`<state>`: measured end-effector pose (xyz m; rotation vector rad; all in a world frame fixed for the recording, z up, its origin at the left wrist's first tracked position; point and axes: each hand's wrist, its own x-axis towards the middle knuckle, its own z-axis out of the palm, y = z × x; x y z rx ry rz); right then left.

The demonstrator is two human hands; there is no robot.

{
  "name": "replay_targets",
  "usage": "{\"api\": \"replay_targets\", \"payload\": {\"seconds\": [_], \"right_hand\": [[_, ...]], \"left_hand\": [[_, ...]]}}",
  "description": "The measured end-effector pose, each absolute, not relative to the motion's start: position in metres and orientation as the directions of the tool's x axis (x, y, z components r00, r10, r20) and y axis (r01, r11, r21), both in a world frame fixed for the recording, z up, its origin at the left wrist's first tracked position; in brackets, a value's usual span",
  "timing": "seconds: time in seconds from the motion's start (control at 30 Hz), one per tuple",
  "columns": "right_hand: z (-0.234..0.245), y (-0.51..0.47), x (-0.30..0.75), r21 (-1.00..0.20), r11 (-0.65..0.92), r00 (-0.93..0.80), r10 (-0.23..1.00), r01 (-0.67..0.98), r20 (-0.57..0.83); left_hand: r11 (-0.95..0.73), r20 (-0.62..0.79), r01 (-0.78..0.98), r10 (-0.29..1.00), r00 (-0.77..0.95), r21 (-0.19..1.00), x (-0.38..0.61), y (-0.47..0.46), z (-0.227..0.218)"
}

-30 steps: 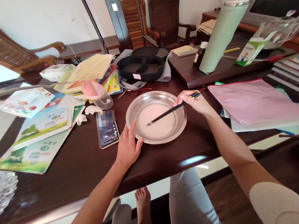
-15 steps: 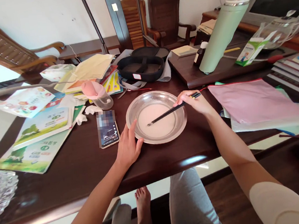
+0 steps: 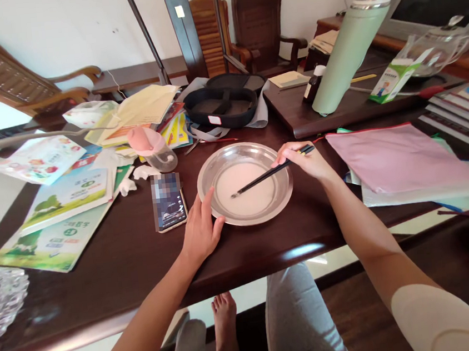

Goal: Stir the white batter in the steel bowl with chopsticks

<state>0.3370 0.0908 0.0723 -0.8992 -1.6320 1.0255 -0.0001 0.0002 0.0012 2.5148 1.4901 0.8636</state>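
Observation:
A shallow round metal plate (image 3: 277, 204) stands on the dark table, with a whitish liquid (image 3: 246, 182) covering its bottom. My left hand (image 3: 200, 229) grips the plate's near left rim, index finger along the edge and thumb at the front. Closed around the upper part of a pair of black chopsticks (image 3: 264, 178) is my right hand (image 3: 299, 157), over the plate's right rim. The chopsticks slant down to the left, close together, and their tips reach the whitish liquid near the plate's middle.
Left of the plate lies a phone (image 3: 170, 202), with a pink-lidded cup (image 3: 154, 147) behind it. Workbooks (image 3: 57, 239) spread further left. A black case (image 3: 221, 107) sits behind the plate. To the right are a pink pouch (image 3: 400, 155) and a green thermos (image 3: 346, 46).

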Motion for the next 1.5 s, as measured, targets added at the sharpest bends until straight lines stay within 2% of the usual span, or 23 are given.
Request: {"api": "replay_targets", "payload": {"seconds": [0.13,0.23,0.33,0.43,0.5,0.73,0.87,0.97,1.03,1.23,1.37,1.5], "right_hand": [[0.073,0.094,0.343,-0.919,0.382,-0.103,0.922,0.101,0.372],[0.071,0.098,0.352,-0.912,0.408,-0.002,0.913,0.046,0.409],[0.069,0.097,0.352,-0.919,0.394,-0.086,0.916,0.004,0.392],[0.072,0.092,0.343,-0.933,0.355,-0.230,0.914,0.055,0.334],[0.074,0.090,0.338,-0.931,0.351,-0.244,0.916,0.096,0.320],[0.073,0.096,0.350,-0.924,0.367,0.012,0.929,0.104,0.370],[0.070,0.094,0.348,-0.937,0.345,-0.135,0.932,0.055,0.335],[0.073,0.091,0.340,-0.941,0.329,-0.241,0.923,0.084,0.301],[0.075,0.090,0.338,-0.935,0.338,-0.219,0.925,0.107,0.309],[0.072,0.097,0.350,-0.925,0.370,0.011,0.928,0.085,0.372],[0.070,0.094,0.348,-0.938,0.345,-0.115,0.934,0.043,0.339],[0.073,0.091,0.339,-0.936,0.340,-0.234,0.921,0.093,0.312]], "left_hand": [[-0.524,0.422,0.775,0.828,0.368,0.353,0.000,0.000,0.002],[-0.519,0.422,0.777,0.831,0.362,0.357,0.001,0.000,0.002],[-0.512,0.417,0.783,0.835,0.359,0.352,0.001,0.000,0.001],[-0.515,0.414,0.786,0.833,0.366,0.342,0.000,0.000,0.001],[-0.515,0.410,0.787,0.834,0.369,0.339,0.000,0.000,0.002],[-0.507,0.412,0.782,0.840,0.353,0.363,0.000,0.000,0.000],[-0.511,0.414,0.777,0.838,0.355,0.368,0.001,0.000,0.001],[-0.514,0.415,0.774,0.837,0.357,0.369,0.001,-0.001,0.002],[-0.506,0.406,0.779,0.843,0.354,0.370,0.001,-0.001,0.003],[-0.496,0.400,0.785,0.848,0.347,0.371,0.002,-0.001,0.002],[-0.494,0.408,0.782,0.848,0.337,0.380,0.002,0.000,0.002],[-0.506,0.421,0.778,0.839,0.344,0.373,0.002,0.000,0.002]]}}
